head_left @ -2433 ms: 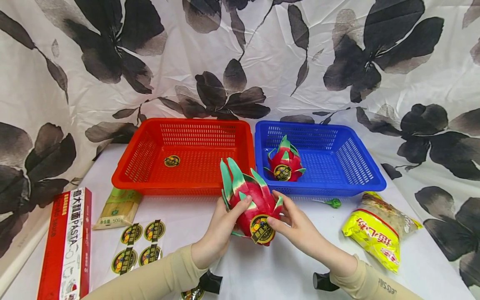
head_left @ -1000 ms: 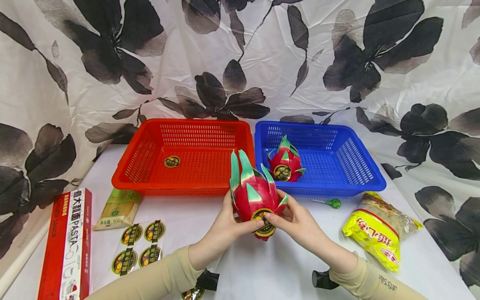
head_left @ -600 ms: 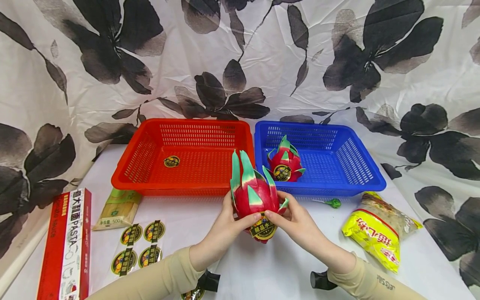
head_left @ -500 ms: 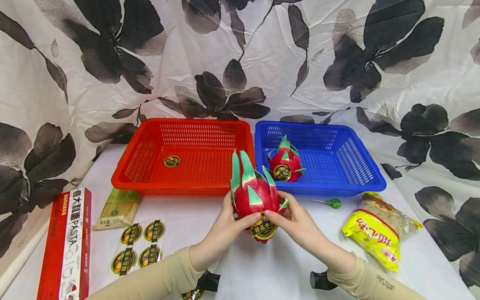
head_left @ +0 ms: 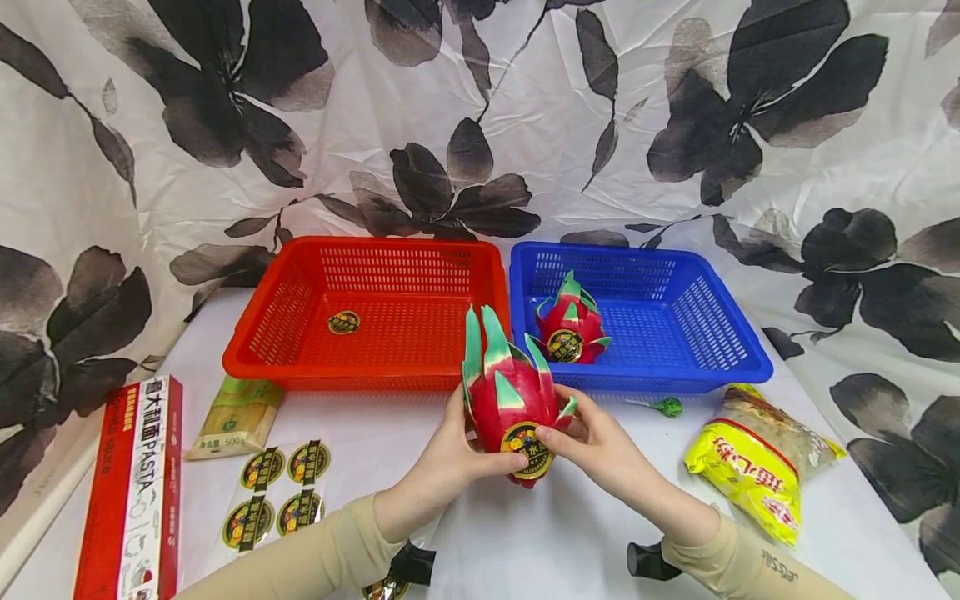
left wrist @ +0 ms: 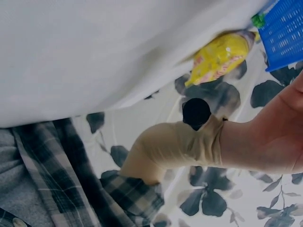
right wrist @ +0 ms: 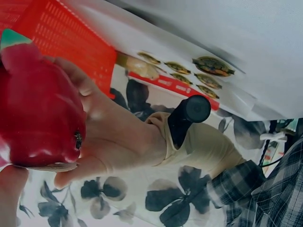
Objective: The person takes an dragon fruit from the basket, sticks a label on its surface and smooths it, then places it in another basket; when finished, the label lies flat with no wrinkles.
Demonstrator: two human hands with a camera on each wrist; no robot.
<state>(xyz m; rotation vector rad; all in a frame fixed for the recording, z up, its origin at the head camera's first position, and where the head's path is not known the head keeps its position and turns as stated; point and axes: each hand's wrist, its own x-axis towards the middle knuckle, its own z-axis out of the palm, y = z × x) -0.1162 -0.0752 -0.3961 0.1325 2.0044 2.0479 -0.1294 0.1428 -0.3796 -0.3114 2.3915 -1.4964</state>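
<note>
Both hands hold a pink-red dragon fruit with green leaf tips, raised in front of the two baskets in the head view. My left hand grips its left side, the thumb at the left edge of a round black-and-gold sticker low on the fruit. From the right, my right hand holds it, thumb pressed on the sticker's upper right part; its other fingers are mostly hidden behind the fruit. The right wrist view shows the fruit's smooth underside with a small dark stub.
A red basket has one round sticker on its floor. Beside it, a blue basket holds a second stickered dragon fruit. Leftward lie a pasta box, a noodle pack and a sticker sheet; rightward, a lollipop and yellow bag.
The dragon fruit has shifted slightly right and turned more upright since the oldest frame. Both thumbs met on the sticker's top; now the left thumb lies lower, at its left edge.
</note>
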